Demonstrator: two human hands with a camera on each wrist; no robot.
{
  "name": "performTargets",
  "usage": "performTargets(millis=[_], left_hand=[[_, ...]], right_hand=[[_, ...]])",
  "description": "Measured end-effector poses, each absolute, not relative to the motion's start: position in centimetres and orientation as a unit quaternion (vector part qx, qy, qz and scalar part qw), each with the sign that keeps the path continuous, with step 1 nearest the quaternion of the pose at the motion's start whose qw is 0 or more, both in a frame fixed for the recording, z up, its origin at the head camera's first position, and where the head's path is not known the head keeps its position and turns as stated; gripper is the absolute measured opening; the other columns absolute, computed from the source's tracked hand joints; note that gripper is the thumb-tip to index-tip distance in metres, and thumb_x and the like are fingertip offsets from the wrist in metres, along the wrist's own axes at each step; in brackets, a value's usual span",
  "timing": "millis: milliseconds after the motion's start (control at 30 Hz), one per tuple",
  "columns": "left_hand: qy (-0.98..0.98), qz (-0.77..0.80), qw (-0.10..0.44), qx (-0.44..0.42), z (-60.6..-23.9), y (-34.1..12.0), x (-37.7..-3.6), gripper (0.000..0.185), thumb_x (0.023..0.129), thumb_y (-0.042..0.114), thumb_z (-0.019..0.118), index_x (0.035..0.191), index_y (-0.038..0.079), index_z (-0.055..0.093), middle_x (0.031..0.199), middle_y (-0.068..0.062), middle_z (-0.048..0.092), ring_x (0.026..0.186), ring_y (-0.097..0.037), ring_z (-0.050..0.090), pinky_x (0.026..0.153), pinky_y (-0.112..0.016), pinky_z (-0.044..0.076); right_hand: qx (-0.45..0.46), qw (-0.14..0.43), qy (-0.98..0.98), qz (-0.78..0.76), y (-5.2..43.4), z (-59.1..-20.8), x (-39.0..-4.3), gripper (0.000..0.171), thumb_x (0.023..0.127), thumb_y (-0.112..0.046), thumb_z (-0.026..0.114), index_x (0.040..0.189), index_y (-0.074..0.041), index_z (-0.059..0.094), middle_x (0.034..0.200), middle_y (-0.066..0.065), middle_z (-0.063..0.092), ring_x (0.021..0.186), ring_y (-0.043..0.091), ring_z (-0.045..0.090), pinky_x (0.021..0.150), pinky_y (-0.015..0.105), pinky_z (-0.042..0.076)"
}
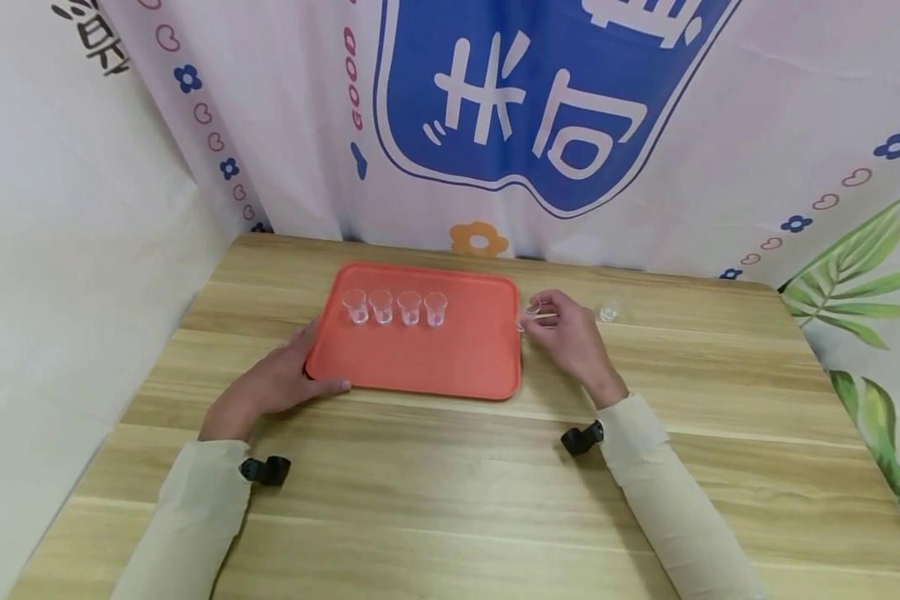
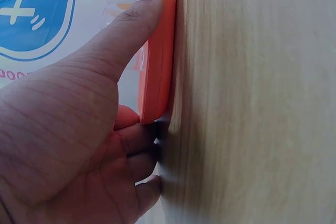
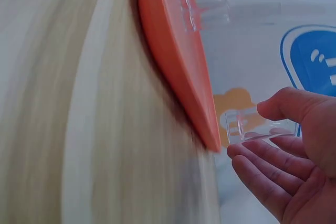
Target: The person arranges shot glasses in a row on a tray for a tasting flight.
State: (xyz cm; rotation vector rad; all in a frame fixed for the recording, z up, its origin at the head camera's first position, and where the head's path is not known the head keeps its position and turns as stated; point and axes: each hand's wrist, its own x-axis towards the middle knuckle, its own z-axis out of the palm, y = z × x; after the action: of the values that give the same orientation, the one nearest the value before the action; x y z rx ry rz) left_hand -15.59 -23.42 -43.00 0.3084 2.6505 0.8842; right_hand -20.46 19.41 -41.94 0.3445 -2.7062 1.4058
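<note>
A red tray [image 1: 450, 358] lies on the wooden table, with several small clear cups [image 1: 409, 310] standing upright in a row on its back left part. My left hand [image 1: 281, 379] grips the tray's front left corner. In the left wrist view its thumb [image 2: 142, 11] lies along the rim and its other fingers curl at the corner. Just beyond the tray's right edge, my right hand [image 1: 566, 333] pinches another small clear cup [image 3: 239, 124] between thumb and fingers. The right wrist view shows that cup close beside the tray's edge.
One more clear cup [image 1: 609, 311] stands on the table [image 1: 450, 492] to the right of my right hand. Behind the table hangs a printed curtain [image 1: 292, 125], reaching down to the back edge. White cloth [image 1: 67, 275] borders the left side.
</note>
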Motion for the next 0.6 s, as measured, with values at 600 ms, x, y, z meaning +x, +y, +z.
performTargets(millis=[600], left_hand=[[0.932, 0.304, 0.166, 0.106, -43.0, -23.4, -15.6, 0.118, 0.089, 0.063, 0.073, 0.166, 0.011, 0.001, 0.167, -0.027, 0.013, 0.149, -0.051, 0.019, 0.114, -0.069, 0.026]], right_hand=[[0.169, 0.019, -0.881, 0.441, 14.4, -42.5, -21.0, 0.028, 0.092, -0.007, 0.079, 0.114, -0.001, 0.064, 0.104, 0.011, 0.071, 0.095, 0.024, 0.074, 0.084, 0.032, 0.06]])
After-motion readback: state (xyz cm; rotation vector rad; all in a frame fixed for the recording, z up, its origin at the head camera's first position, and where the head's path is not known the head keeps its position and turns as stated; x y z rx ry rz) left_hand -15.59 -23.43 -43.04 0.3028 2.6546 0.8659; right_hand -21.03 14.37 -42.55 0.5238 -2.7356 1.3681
